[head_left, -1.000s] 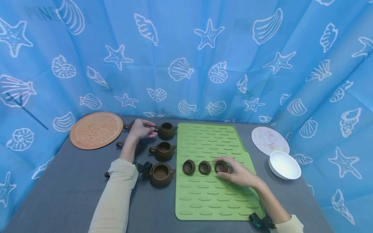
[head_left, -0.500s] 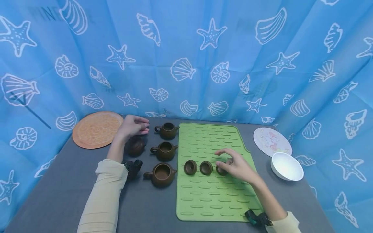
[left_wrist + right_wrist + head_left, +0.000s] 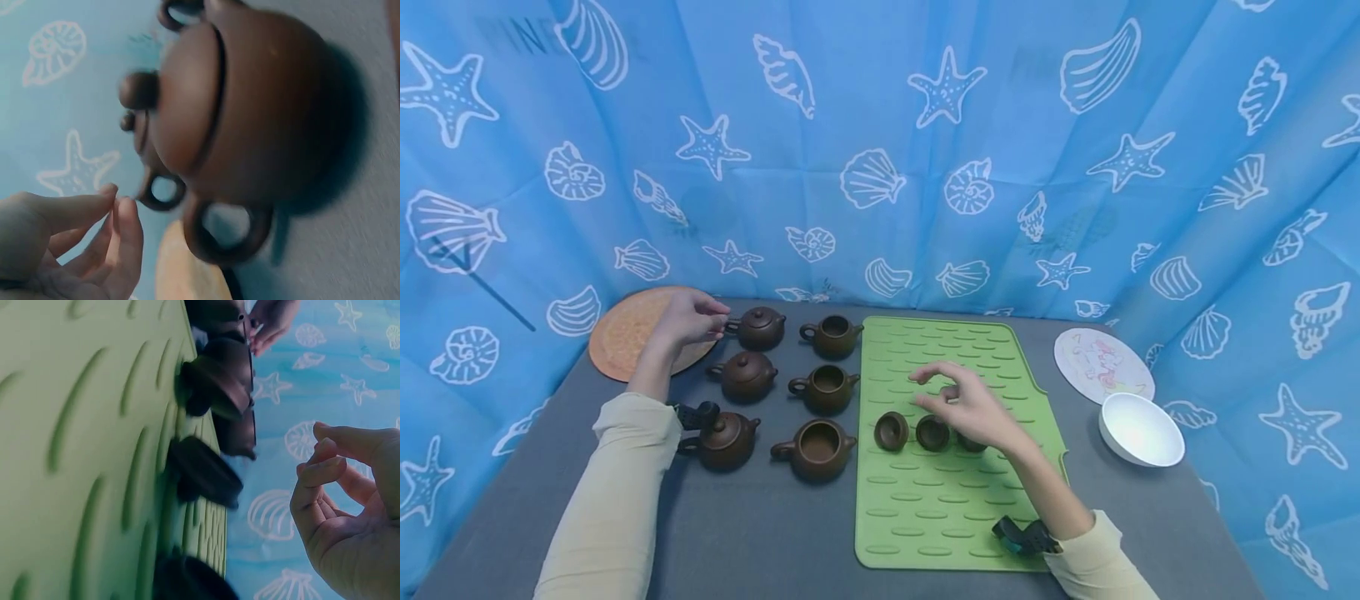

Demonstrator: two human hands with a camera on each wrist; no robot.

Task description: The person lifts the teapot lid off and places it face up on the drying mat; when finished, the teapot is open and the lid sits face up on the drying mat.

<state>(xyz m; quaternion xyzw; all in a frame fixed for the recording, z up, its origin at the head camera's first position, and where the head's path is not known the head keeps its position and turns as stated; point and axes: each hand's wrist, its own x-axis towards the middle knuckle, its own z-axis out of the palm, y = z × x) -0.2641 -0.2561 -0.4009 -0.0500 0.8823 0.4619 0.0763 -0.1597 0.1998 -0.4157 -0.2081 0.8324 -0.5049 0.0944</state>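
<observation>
My left hand (image 3: 688,320) is at the handle of the farthest lidded teapot (image 3: 762,328); thumb and index tips come together beside that handle (image 3: 164,191) in the left wrist view. Nearer in the same column stand two more brown lidded teapots, the middle one (image 3: 745,377) and the front one (image 3: 724,442). To their right is a column of three lidless teapots (image 3: 817,451). My right hand (image 3: 966,404), fingers loosely bent and holding nothing, hovers over three upturned teapot lids (image 3: 891,432) on the green mat (image 3: 955,508). It partly hides the rightmost lid (image 3: 972,443).
An orange-brown round mat (image 3: 617,333) lies at the back left, behind my left hand. On the right are a white bowl (image 3: 1141,429) and a round printed mat (image 3: 1101,362). A blue curtain (image 3: 880,233) hangs behind the grey table (image 3: 775,533).
My left hand has moved left from the far lidless teapot's handle to the far lidded teapot's handle. My right hand has let go of the rightmost lid, risen and shifted left.
</observation>
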